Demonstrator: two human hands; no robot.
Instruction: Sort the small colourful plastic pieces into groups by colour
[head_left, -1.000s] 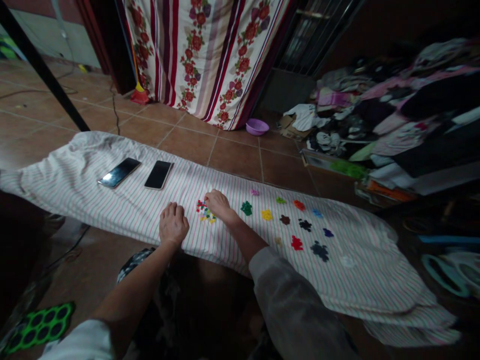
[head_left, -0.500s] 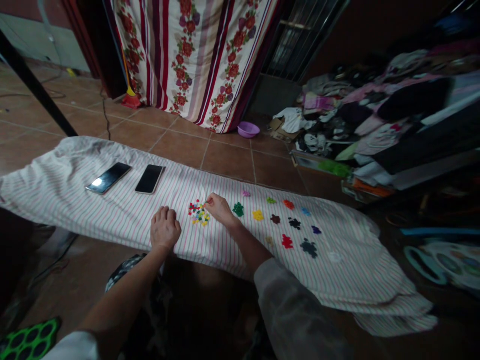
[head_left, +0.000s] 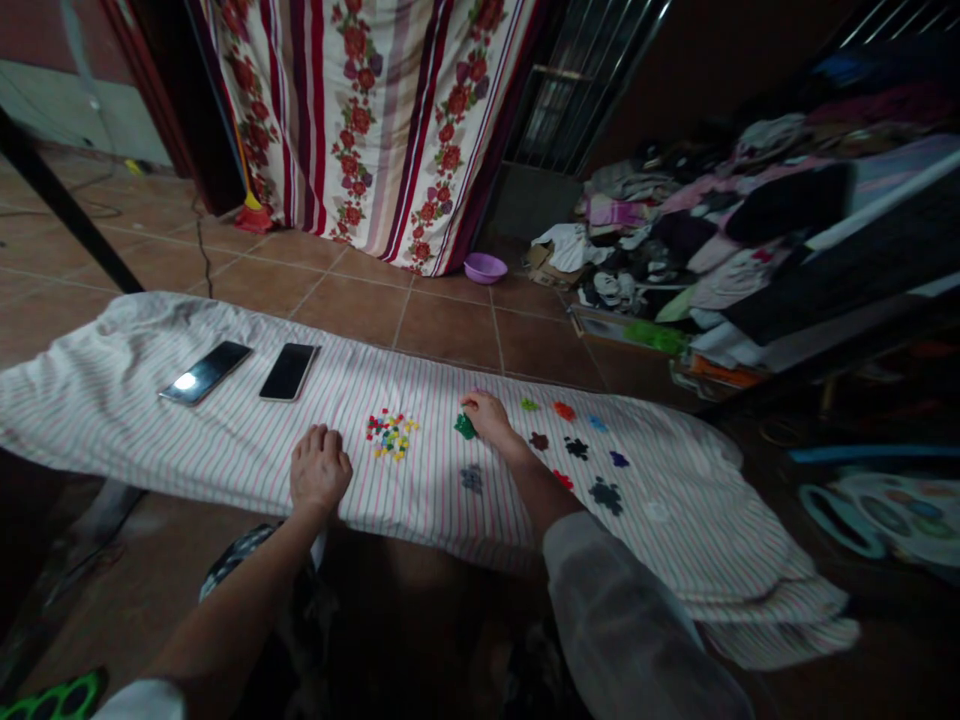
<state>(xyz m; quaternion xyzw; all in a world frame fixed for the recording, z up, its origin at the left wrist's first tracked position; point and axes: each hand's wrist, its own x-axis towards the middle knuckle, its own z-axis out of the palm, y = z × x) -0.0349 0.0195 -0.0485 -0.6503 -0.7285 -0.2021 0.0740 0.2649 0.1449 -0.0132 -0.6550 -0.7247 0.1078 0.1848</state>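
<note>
We're working on striped cloth [head_left: 420, 500], floral curtain [head_left: 375, 130] hanging beyond; mixed beads [head_left: 391, 434] lying left of green pile [head_left: 464, 425]. Right hand [head_left: 489, 414] hovering over green pile, fingertips pinched together, contents unclear; left hand [head_left: 320, 468] resting left of it, fingers together.

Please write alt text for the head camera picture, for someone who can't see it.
A person's right hand is at a green pile of small pieces on a striped cloth, while the left hand rests near a mixed-colour pile. Other single-colour piles and two phones lie around them.
</note>
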